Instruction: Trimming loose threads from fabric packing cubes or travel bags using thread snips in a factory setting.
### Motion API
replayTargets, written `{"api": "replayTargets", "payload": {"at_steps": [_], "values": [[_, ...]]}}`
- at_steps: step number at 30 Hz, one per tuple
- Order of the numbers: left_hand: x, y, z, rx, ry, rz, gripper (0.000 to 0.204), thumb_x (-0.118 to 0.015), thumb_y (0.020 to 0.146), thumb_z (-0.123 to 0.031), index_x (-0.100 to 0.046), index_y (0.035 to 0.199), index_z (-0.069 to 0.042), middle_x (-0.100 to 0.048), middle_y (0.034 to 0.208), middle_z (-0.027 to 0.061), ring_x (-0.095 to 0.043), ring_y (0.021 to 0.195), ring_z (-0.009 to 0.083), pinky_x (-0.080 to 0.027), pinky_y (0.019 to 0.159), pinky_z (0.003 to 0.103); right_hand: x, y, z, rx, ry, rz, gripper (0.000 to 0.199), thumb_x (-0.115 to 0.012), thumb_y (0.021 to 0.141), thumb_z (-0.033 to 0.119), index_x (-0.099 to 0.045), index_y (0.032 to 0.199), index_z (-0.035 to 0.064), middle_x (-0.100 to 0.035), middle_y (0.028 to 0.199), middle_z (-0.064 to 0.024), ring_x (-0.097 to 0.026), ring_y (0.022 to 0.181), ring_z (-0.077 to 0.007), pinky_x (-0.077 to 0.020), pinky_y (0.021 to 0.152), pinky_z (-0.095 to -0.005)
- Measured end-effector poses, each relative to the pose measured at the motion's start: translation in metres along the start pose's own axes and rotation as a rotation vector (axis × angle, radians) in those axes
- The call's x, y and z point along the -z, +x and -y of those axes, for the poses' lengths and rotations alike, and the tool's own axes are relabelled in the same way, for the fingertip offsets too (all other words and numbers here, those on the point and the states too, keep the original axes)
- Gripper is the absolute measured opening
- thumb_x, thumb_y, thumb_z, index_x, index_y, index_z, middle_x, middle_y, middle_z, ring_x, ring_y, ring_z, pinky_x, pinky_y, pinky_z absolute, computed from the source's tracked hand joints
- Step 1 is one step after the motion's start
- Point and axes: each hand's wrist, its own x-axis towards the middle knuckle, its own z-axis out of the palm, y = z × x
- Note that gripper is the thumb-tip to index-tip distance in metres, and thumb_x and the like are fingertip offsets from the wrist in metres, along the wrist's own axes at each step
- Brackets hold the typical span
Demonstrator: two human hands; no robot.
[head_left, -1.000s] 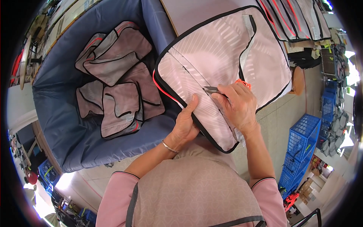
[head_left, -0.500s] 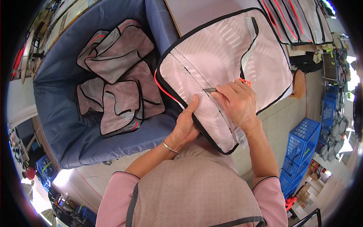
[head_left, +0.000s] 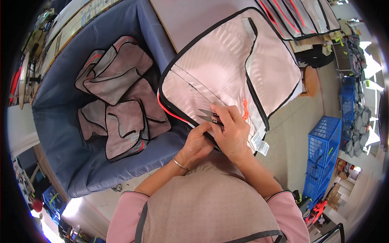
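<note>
A pale pink fabric panel [head_left: 227, 60] with black binding, a zip and a red-piped left side lies tilted in front of me, partly over the table edge. My left hand [head_left: 196, 143] is closed on its near-left edge, thumb on top; the fingers beneath are hidden. Thread snips [head_left: 208, 116] are in my right hand [head_left: 233, 133], their two dark blades parted and pointing left above the fabric, just past my left thumb. An orange cord pull [head_left: 245, 108] lies beyond the right hand. White labels [head_left: 258, 142] stick out at the panel's near-right edge.
Left of me stands a large bin lined with blue cloth [head_left: 52, 133], holding several pink fabric pieces [head_left: 129, 73]. More bound panels [head_left: 298, 18] lie at the far right of the table [head_left: 182, 16]. A round wooden stool [head_left: 310, 81] and stacked blue crates [head_left: 324, 137] stand to the right.
My right hand has moved left and nearer, close beside the left hand. The snips' blades now show spread apart. The orange pull is uncovered, and the whole view has shifted somewhat.
</note>
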Motion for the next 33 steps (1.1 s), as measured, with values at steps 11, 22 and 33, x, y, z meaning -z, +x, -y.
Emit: {"api": "replayTargets", "payload": {"at_steps": [11,22,33], "values": [[-0.004,0.002,0.002,0.07,-0.011,0.018,0.024,-0.051,0.086,-0.009,-0.059,0.104,0.002,-0.061,0.11,0.0093,-0.055,0.107,0.0215,-0.04,0.098,0.036,0.017,-0.004,0.005,-0.164,0.086,0.092,0.041,-0.064,0.071,-0.005,-0.059,0.11,0.0044,-0.059,0.089,-0.012,-0.063,0.076,-0.0237,-0.0524,0.067,-0.0304],[-0.011,0.002,0.002,0.17,-0.031,-0.058,0.016,-0.054,0.081,-0.006,-0.065,0.091,0.001,-0.064,0.098,0.0122,-0.06,0.094,0.0228,-0.044,0.092,0.038,0.041,-0.01,-0.008,-0.368,0.189,-0.059,0.034,-0.078,0.074,0.012,-0.061,0.101,0.002,-0.061,0.078,-0.0059,-0.059,0.075,-0.0131,-0.0505,0.078,-0.029],[-0.018,0.002,0.003,0.158,-0.038,-0.013,0.02,-0.054,0.081,-0.004,-0.061,0.099,0.0,-0.064,0.102,0.0089,-0.059,0.096,0.0206,-0.045,0.089,0.038,0.03,-0.006,-0.019,0.054,-0.273,-0.229,0.024,-0.078,0.07,0.016,-0.062,0.085,0.0057,-0.061,0.074,-0.0062,-0.059,0.069,-0.0246,-0.0482,0.071,-0.0367]]}}
